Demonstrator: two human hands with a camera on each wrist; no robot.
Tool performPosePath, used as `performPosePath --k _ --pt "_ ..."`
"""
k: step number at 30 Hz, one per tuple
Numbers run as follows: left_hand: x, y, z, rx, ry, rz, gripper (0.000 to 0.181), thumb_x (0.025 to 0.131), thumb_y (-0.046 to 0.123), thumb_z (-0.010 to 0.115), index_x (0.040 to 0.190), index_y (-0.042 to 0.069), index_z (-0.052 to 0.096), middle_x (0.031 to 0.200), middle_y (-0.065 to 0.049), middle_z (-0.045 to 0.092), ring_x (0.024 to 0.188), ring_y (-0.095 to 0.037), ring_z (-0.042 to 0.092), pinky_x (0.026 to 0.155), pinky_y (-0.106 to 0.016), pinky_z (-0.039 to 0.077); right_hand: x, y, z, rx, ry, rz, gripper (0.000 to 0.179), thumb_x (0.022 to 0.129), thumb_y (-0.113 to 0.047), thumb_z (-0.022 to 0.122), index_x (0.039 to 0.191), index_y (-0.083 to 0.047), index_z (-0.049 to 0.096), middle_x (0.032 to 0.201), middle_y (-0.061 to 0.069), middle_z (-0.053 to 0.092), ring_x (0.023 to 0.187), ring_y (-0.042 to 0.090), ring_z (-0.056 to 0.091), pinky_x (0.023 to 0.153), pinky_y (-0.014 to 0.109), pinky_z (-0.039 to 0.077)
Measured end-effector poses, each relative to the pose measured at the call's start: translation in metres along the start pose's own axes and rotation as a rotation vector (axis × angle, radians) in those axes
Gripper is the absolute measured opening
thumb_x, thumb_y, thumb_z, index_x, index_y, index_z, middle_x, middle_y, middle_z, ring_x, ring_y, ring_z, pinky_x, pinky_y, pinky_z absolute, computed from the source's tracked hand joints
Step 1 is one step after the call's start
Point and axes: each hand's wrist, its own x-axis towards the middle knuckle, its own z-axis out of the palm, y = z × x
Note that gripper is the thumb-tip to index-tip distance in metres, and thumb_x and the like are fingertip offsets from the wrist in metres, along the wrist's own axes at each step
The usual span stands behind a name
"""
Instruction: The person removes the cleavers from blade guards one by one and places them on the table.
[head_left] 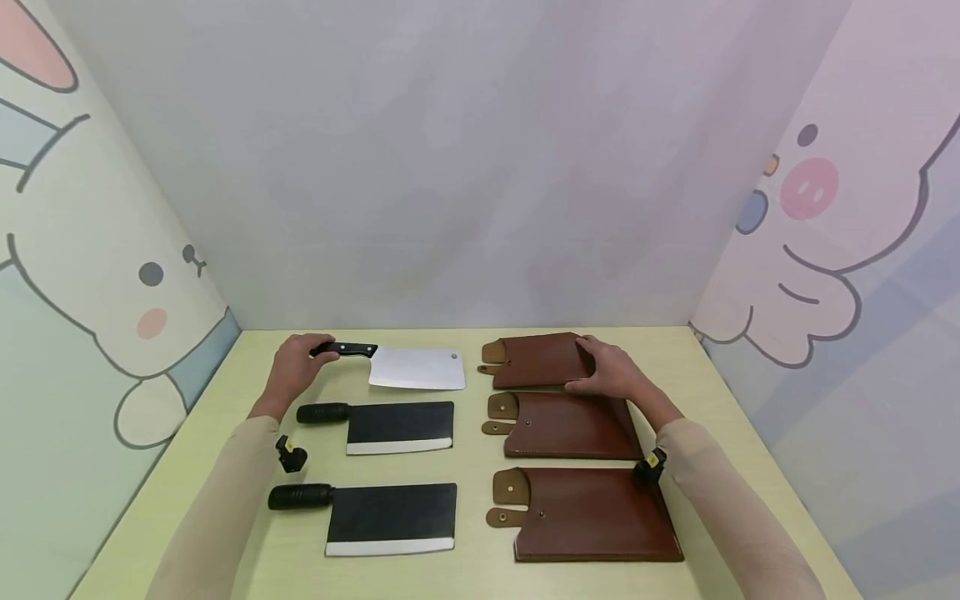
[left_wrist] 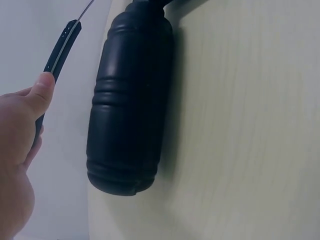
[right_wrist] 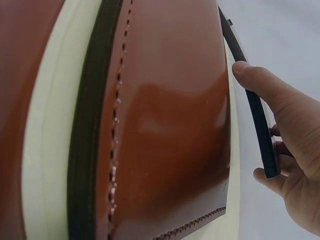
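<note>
At the back left, my left hand point(head_left: 294, 371) holds a cleaver with a silver blade point(head_left: 416, 368) by its black riveted handle point(left_wrist: 65, 47). The blade points right, with its edge facing me. My right hand point(head_left: 611, 371) grips the right end of a brown leather knife sheath point(head_left: 536, 360) at the back right. In the right wrist view the thumb lies on one face of this sheath point(right_wrist: 259, 125) and the fingers are behind it. A gap separates the cleaver's tip from the sheath's strap end.
Two dark-bladed cleavers, a middle one point(head_left: 401, 423) and a front one point(head_left: 392, 515), lie left. Two more brown sheaths, middle point(head_left: 573, 425) and front point(head_left: 600, 512), lie right, straps leftward. The pale table point(head_left: 472, 575) ends at a grey back wall point(head_left: 465, 167).
</note>
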Motion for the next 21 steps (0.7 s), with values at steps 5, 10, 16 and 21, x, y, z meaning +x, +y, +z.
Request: performPosePath --k 5,10,16,21 --pt "0.0 -0.005 0.003 -0.019 -0.049 -0.042 0.036 0.094 0.012 0.075 0.123 -0.008 0.068 0.124 -0.03 0.066 0.116 -0.05 0.059 0.098 -0.064 0.044 0.001 0.002 -0.001 -0.006 -0.012 0.004 0.107 0.08 -0.059 0.082 0.157 0.0 0.037 0.158 0.029 0.038 0.139 0.049 0.044 0.106 0.063 0.042" --pt "0.0 -0.01 0.005 -0.033 -0.096 -0.085 0.037 0.095 0.013 0.073 0.125 -0.007 0.068 0.128 -0.031 0.064 0.122 -0.051 0.056 0.101 -0.064 0.042 0.001 0.002 -0.002 0.001 -0.016 0.005 0.108 0.079 -0.059 0.083 0.157 -0.002 0.036 0.158 0.026 0.038 0.14 0.048 0.043 0.106 0.063 0.041" --pt "-0.002 -0.013 0.005 -0.032 -0.13 -0.106 0.037 0.095 0.015 0.074 0.124 -0.007 0.068 0.127 -0.031 0.064 0.121 -0.051 0.057 0.101 -0.063 0.043 0.002 0.004 -0.001 -0.011 -0.031 0.012 0.107 0.079 -0.057 0.084 0.157 -0.001 0.037 0.158 0.027 0.039 0.141 0.048 0.042 0.107 0.062 0.041" --pt "-0.006 -0.017 0.006 -0.025 -0.15 -0.114 0.036 0.095 0.014 0.074 0.124 -0.006 0.068 0.127 -0.03 0.064 0.122 -0.051 0.057 0.102 -0.062 0.042 0.004 0.007 0.002 -0.017 -0.046 0.017 0.106 0.079 -0.056 0.084 0.157 -0.002 0.036 0.158 0.027 0.038 0.141 0.047 0.042 0.108 0.062 0.041"
